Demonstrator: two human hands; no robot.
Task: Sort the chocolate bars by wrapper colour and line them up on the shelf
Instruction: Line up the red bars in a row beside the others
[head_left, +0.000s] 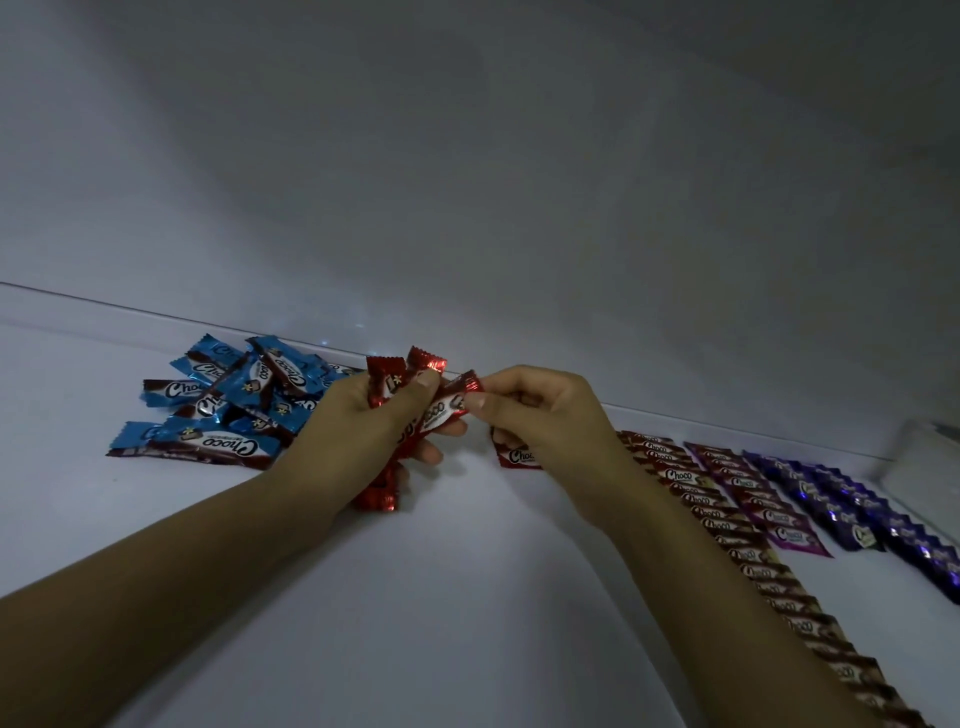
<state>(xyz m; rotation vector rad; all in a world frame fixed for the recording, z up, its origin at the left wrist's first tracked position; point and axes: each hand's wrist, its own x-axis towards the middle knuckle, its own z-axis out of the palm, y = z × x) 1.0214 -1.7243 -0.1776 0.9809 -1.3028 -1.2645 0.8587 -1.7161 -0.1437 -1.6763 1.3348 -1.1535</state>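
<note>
Chocolate bars in red wrappers sit bunched in the left hand, fingers curled round the stack and thumb on top. The right hand pinches the crimped end of one red bar between thumb and forefinger; that bar fans out of the bunch.

Step in hand, as a judgement: peeling a single red bar off to lay it down. To do it well:
- Pull along the bar's length so the others don't slide out with it.
- Clamp the left thumb down on the stack.
- Set the bar logo-up beside the lone red bar lying on the shelf just under the right hand.
- Match the angle and overlap of the rows already laid.

The foil looks slippery, so a loose grip could spill the stack.

The shelf is white and plain. On the right, three lined-up rows run from the near edge toward the back: a brown row, a magenta row just beside it, and a violet row further right. To the left and further back, the blue bars lie in an unsorted pile near the back edge.

A pale box-like thing sits at the far right, too blurred to identify. The back wall is grey-white and bare. The light is dim with a bluish cast.
</note>
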